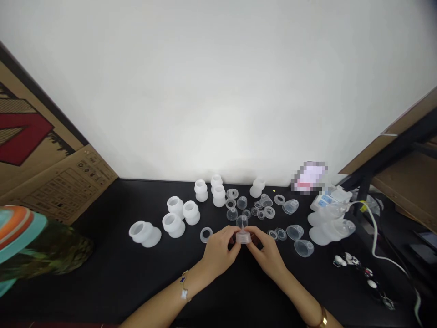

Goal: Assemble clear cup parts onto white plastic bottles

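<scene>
One clear plastic piece point(243, 237) is gripped by the left hand point(220, 250) and right hand point(268, 253), fingers curled close to keep it steady.

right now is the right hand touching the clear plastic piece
Touching: in the head view the right hand grips the clear plastic piece at its side.

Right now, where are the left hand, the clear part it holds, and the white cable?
Left hand point(218, 252): head view, back of the hand.
Clear part point(243, 238): head view, its wide base.
White cable point(375, 232): head view, its middle stretch.
</scene>
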Tool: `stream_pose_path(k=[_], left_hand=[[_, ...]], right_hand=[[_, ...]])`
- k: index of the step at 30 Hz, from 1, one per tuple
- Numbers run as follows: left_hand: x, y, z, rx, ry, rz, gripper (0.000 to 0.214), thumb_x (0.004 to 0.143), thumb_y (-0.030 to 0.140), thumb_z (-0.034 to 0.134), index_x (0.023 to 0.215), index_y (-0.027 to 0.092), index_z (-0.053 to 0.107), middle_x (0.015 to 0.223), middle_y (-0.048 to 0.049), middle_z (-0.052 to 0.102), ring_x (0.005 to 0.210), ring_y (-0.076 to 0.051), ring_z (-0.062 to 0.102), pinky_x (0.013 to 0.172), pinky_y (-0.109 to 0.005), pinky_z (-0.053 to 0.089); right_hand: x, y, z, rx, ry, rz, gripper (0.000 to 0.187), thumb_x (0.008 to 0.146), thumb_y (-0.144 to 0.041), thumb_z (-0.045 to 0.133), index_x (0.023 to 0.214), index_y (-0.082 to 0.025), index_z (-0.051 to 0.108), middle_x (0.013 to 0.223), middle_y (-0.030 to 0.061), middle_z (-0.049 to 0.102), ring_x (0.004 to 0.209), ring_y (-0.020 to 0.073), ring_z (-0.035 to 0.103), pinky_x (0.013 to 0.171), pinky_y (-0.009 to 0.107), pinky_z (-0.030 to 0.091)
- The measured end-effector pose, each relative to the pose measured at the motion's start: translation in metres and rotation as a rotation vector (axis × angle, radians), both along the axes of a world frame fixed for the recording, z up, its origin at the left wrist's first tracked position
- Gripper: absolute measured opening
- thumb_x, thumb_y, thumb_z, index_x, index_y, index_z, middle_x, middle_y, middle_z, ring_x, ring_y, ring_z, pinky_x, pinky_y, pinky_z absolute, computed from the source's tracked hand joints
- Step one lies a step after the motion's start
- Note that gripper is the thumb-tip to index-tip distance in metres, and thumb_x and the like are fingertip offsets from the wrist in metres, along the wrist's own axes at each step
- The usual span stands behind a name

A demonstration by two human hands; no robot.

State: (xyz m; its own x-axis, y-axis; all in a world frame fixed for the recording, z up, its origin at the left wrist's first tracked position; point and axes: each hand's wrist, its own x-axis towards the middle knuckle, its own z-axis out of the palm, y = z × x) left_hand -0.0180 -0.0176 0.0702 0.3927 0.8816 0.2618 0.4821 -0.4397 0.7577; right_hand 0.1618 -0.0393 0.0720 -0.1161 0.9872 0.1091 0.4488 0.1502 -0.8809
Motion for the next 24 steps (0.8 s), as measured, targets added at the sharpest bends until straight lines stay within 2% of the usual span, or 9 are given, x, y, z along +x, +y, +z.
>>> stream_pose_path(k=[5, 9, 15, 24], left_hand=[[0.0023, 0.0014, 0.0008, -0.125, -0.068, -0.012, 0.017, 0.09, 0.024, 0.054, 0.101, 0.022, 0.067, 0.085, -0.0024, 0.071, 0.068, -0.017, 0.063, 0.064, -0.027, 0.049], [0.0034, 0.0027, -0.0001, -0.217, -0.094, -0.04, 0.015, 0.092, 0.028, 0.054, 0.092, 0.021, 0.067, 0.074, 0.0002, 0.068, 0.062, -0.016, 0.06, 0.057, -0.024, 0.044], [0.0025, 0.0039, -0.0009, -0.268, -0.108, -0.051, 0.026, 0.093, 0.035, 0.054, 0.075, 0.018, 0.061, 0.063, 0.0025, 0.059, 0.056, -0.013, 0.052, 0.052, -0.023, 0.034], [0.0022, 0.0027, -0.0035, -0.301, -0.102, -0.059, 0.023, 0.09, 0.033, 0.054, 0.072, 0.018, 0.058, 0.062, 0.0032, 0.055, 0.055, -0.012, 0.047, 0.052, -0.022, 0.031]], right_hand=[[0.0003, 0.0015, -0.0016, -0.116, 0.148, 0.016, 0.024, 0.091, -0.042, 0.059, 0.102, -0.024, 0.067, 0.087, 0.0024, 0.071, 0.073, 0.0198, 0.063, 0.065, 0.029, 0.049], [0.0009, 0.0033, -0.0026, -0.182, 0.239, 0.02, 0.019, 0.088, -0.041, 0.063, 0.093, -0.022, 0.066, 0.082, 0.0006, 0.068, 0.069, 0.0179, 0.062, 0.063, 0.028, 0.048], [-0.001, 0.0035, 0.0008, -0.266, 0.328, 0.038, 0.019, 0.084, -0.04, 0.068, 0.084, -0.021, 0.064, 0.074, -0.001, 0.064, 0.066, 0.0166, 0.06, 0.059, 0.027, 0.046], [-0.0034, 0.0035, 0.0005, -0.28, 0.308, 0.034, 0.019, 0.083, -0.038, 0.067, 0.077, -0.021, 0.06, 0.071, -0.0007, 0.064, 0.064, 0.0166, 0.059, 0.058, 0.027, 0.044]])
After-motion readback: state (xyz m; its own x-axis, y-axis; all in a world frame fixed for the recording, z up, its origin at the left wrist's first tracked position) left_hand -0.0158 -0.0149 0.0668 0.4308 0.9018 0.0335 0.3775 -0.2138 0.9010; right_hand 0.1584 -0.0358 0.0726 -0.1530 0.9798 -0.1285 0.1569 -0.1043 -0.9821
